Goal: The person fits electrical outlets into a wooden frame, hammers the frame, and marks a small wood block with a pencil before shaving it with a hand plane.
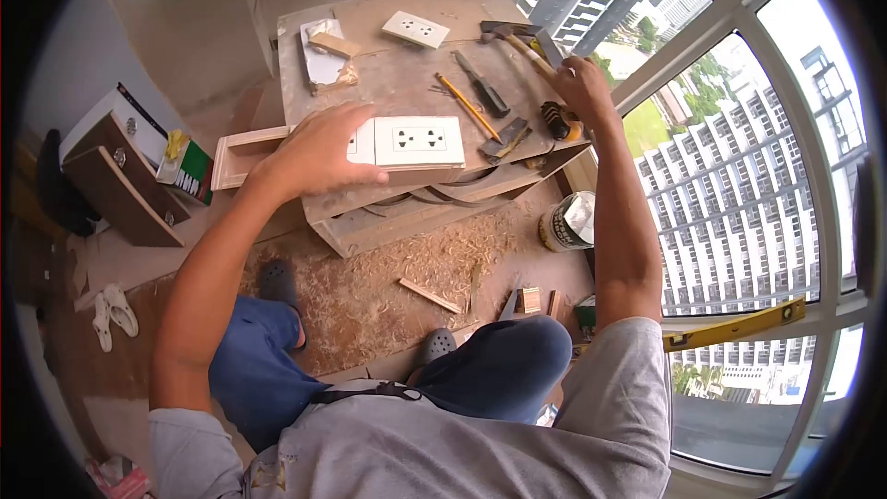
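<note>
My left hand (319, 152) is wrapped across a long narrow wooden box (251, 159), its thumb on the near side and fingers on the far side. White socket plates (420, 140) lie along the box's right part; my hand partly covers one of them. At the bench's far right corner, my right hand (584, 91) is closed around the end of a hammer (528, 54) handle. Close by are a grey flat blade (552, 48) and a black and orange tool (560, 120). A pencil (468, 107) and a dark-handled chisel (482, 85) lie between my hands.
The wooden workbench (388, 69) also carries a loose socket plate (416, 29) and a wood block (334, 43). Shavings (397, 268) cover the floor. A bucket (567, 222) stands beside the bench, near the window. A yellow spirit level (739, 325) lies at the right.
</note>
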Motion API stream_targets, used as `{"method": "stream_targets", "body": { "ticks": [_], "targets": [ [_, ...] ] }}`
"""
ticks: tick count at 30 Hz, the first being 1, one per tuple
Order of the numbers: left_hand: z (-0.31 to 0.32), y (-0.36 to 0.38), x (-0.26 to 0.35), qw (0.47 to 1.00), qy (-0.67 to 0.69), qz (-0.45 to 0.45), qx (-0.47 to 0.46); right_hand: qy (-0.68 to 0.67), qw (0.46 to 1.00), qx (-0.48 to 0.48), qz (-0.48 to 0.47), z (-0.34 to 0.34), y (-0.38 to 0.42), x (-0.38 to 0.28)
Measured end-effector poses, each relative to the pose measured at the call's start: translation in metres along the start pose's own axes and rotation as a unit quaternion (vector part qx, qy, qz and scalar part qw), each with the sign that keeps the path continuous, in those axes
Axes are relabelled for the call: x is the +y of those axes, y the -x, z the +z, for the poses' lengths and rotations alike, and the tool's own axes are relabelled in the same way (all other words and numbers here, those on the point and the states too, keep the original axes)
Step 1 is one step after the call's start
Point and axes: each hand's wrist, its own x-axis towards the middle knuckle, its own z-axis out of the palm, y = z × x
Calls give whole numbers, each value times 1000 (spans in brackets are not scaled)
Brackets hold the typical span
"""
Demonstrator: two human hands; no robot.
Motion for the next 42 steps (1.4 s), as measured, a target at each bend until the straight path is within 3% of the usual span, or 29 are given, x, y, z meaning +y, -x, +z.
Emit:
{"method": "stream_targets", "body": {
  "ticks": [2,6,8,10,12,15,17,19,20,22,26,35,40,42],
  "targets": [
    [-5,2,5,999,5,-41,-15,-3,1000,-8,0,13,-12,8],
    [0,3,2,1000,2,-7,22,58,995,-77,-13,23,-32,-14],
    [0,3,4,1000,5,-27,3,173,976,-127,-47,38,-40,-26],
    [2,8,-3,999,3,-31,-7,171,980,-84,-50,61,-55,-18],
    [13,3,-11,996,-19,32,78,152,985,-73,-37,54,-53,-16],
    [7,4,-2,997,-3,25,68,11,1000,12,-23,19,-30,-48],
    [7,2,0,998,-5,16,62,-220,975,-8,32,-9,13,-70],
    [8,3,0,999,-9,10,53,-479,857,-136,129,-35,79,-105],
    [10,3,-1,998,-18,8,63,-523,833,-149,101,-42,114,-116],
    [13,4,0,997,-29,6,67,-595,770,-160,165,-42,175,-122],
    [13,3,1,997,-27,5,65,-628,717,-142,266,-7,253,-128],
    [13,1,-5,997,-24,31,61,-683,660,-150,273,-1,256,-128],
    [9,2,-4,997,-21,43,61,-681,659,-132,292,-1,252,-130],
    [10,1,-5,998,-10,40,53,-664,682,-171,253,5,253,-133]
  ]
}}
